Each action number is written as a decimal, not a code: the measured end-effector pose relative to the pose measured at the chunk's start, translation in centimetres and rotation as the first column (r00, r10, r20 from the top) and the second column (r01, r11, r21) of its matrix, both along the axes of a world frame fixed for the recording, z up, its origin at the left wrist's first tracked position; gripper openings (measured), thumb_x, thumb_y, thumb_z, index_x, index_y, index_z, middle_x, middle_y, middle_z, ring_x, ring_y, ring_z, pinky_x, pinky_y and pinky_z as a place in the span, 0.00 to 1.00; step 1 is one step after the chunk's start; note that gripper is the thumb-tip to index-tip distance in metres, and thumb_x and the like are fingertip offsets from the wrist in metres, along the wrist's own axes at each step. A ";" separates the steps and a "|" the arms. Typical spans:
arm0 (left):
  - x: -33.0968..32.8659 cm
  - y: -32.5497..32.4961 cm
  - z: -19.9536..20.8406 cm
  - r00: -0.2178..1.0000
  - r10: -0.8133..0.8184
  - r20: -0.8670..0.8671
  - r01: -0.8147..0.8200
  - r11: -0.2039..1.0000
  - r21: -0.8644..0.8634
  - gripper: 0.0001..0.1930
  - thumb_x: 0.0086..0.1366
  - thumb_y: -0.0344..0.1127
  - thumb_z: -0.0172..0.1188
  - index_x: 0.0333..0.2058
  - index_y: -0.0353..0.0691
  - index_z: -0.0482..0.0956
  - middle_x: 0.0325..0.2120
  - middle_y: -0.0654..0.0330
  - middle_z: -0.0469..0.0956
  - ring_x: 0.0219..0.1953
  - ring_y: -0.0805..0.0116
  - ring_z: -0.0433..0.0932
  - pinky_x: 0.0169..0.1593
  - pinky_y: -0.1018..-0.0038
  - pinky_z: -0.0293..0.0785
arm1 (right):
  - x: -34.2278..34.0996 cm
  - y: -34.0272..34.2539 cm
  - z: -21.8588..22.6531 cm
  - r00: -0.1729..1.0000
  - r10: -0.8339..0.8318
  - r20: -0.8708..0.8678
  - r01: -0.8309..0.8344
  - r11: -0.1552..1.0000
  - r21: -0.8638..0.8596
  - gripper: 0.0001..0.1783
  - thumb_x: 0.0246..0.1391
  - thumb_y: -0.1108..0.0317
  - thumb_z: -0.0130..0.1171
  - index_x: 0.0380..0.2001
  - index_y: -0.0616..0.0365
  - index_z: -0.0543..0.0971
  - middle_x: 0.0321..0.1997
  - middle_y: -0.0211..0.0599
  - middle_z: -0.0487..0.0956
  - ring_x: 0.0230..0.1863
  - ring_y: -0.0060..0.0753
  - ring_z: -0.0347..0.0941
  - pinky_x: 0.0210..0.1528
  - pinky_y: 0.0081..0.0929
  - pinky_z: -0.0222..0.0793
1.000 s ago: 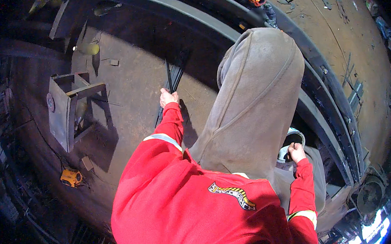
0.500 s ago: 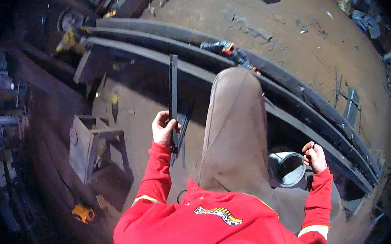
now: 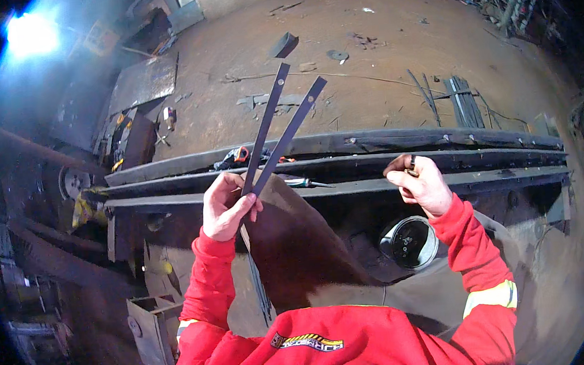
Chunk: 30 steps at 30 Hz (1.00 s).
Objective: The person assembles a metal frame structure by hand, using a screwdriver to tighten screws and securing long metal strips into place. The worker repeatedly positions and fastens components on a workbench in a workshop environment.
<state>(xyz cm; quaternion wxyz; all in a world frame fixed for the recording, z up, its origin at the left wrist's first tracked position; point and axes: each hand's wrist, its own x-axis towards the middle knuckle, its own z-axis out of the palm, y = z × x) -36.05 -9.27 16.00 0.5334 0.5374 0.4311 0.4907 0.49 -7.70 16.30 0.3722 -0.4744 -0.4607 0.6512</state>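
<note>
Two flat dark metal strips [image 3: 274, 108], each with a hole near its far end, spread in a narrow V from my left hand [image 3: 224, 207], which is closed round their near ends. My right hand [image 3: 426, 187] is raised at the right with its fingers curled together. A small dark piece [image 3: 412, 162] shows at its fingertips, too small to name. Below that hand stands a round metal bucket [image 3: 386, 242] with a few small things inside. A screwdriver [image 3: 299, 182] lies on the long metal beams [image 3: 368, 185], between my hands.
Behind the strips, an orange-and-black tool [image 3: 240, 154] rests on the beams. More strips [image 3: 464, 104] lie bundled on the far floor at the right. A small metal stand [image 3: 155, 337] is at the lower left. Scraps [image 3: 284, 44] lie about, and a bright light [image 3: 32, 35] shines upper left.
My view has swung up and turned. The strips in my left hand, earlier lined up together, now stand fanned apart. My right hand has risen away from beside the bucket, fingers still closed.
</note>
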 end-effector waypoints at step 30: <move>-1.9 6.2 1.9 0.907 -0.052 0.418 0.087 0.994 -0.066 0.06 0.65 0.28 0.51 0.40 0.41 0.67 0.26 0.57 0.74 0.18 0.73 0.71 0.15 0.80 0.64 | -8.8 8.0 1.7 0.787 -0.334 -0.518 0.458 0.880 0.128 0.06 0.52 0.71 0.64 0.28 0.60 0.76 0.13 0.20 0.63 0.11 0.12 0.52 0.14 0.16 0.47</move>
